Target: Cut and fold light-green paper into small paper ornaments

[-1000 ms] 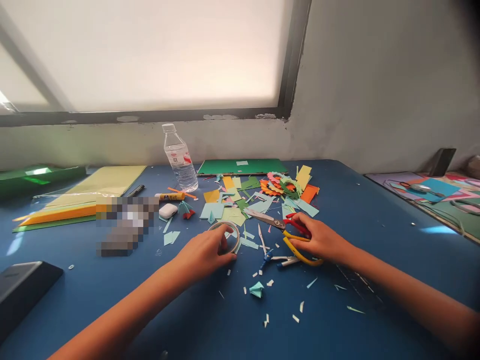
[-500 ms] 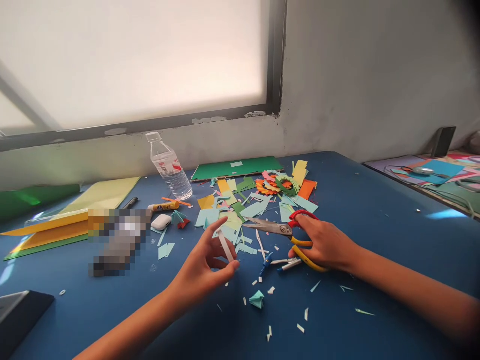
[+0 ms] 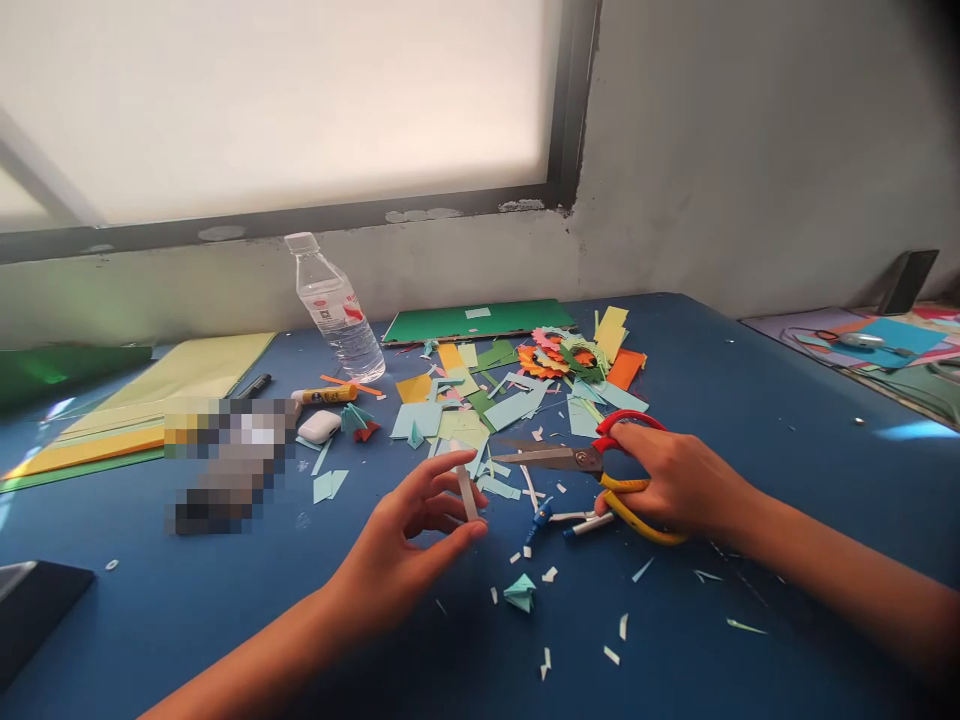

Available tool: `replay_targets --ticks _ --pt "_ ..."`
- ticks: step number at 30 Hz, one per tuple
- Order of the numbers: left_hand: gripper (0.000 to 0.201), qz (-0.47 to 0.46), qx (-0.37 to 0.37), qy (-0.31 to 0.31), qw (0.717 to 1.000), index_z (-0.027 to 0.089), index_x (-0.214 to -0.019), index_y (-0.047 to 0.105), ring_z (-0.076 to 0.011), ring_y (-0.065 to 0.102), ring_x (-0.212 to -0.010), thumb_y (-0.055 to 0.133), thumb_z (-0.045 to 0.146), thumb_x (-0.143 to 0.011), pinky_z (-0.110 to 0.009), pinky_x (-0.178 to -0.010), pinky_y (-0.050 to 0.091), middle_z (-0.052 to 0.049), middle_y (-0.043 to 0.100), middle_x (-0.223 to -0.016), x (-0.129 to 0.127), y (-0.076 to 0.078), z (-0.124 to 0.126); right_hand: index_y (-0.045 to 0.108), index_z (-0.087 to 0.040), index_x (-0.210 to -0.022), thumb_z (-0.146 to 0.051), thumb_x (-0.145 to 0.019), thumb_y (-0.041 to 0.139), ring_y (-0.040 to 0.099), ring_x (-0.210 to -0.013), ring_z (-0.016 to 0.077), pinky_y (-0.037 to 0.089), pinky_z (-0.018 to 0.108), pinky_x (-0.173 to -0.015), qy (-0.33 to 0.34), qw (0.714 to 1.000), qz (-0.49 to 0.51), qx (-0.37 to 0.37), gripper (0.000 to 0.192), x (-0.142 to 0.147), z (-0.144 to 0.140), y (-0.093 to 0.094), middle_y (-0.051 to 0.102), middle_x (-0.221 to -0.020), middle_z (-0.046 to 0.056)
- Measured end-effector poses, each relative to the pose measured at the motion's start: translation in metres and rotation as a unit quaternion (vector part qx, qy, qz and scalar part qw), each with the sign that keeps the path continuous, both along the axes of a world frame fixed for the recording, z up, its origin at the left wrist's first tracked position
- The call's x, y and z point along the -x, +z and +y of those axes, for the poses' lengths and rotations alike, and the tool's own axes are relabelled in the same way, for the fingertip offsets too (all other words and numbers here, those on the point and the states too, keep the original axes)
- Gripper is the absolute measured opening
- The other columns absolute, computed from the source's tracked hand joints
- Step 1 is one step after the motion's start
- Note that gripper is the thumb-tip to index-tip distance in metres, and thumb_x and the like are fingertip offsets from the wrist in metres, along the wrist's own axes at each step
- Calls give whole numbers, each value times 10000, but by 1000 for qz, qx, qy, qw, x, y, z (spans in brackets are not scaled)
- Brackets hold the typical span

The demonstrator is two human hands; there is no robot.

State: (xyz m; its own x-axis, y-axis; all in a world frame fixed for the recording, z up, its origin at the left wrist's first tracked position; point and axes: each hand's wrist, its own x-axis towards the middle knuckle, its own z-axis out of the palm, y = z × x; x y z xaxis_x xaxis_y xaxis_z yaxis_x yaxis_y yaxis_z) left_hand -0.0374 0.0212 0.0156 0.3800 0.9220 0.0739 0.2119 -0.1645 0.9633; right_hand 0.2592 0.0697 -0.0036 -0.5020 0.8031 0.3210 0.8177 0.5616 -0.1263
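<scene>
Left hand (image 3: 401, 530) fingers pinch the tape roll (image 3: 467, 490) near the tips of the scissors (image 3: 588, 459); right hand (image 3: 667, 475) fingers grip the handles. Advancing blades could cut left fingers.

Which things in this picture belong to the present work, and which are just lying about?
Likely part of the work:
scissors, in the right hand
tape roll, in the left hand

Seemingly just lying about:
water bottle, standing
glue stick
white case
black pen
</scene>
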Motion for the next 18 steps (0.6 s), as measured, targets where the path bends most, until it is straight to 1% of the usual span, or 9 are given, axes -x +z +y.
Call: replay_targets --ticks 3,7,12,14,18 --pt "550 17 -9 -15 1000 369 -1302 389 -113 622 -779 620 179 -841 -270 -770 523 27 623 -913 1 2 -1 491 -199 -747 -669 -695 607 512 -507 163 346 258 -453 1 1000 5 11 486 1 -3 4 569 -617 -2" --pt "632 28 -19 -44 998 364 -1341 339 -118 632 -764 635 156 -823 -285 -763 536 29 643 -893 3 3 -2 520 -209 -730 -683 -682 607 451 -454 142 302 263 -432 3 999 -4 51 485 3 -8 12 515 -545 -35" --pt "636 30 -29 -63 997 355 -1346 340 -130 635 -787 631 142 -822 -317 -791 540 17 639 -902 3 2 -2 554 -202 -769 -655 -712 591 420 -439 145 293 283 -432 -1 997 -24 69 458 1 -10 18 533 -553 -18" --pt "640 31 -40 -66 997 348 -1345 350 -131 635 -783 634 128 -815 -314 -787 541 12 641 -908 2 3 -2 564 -203 -778 -649 -721 584 407 -430 143 280 288 -430 4 997 -29 77 450 1 -11 19 513 -538 -26" --pt "672 42 -65 -89 993 327 -1365 332 -149 644 -798 629 100 -807 -309 -782 538 6 647 -866 1 5 -4 584 -225 -771 -625 -695 624 415 -433 144 290 286 -434 15 995 -14 101 409 2 -13 21 506 -534 -37"
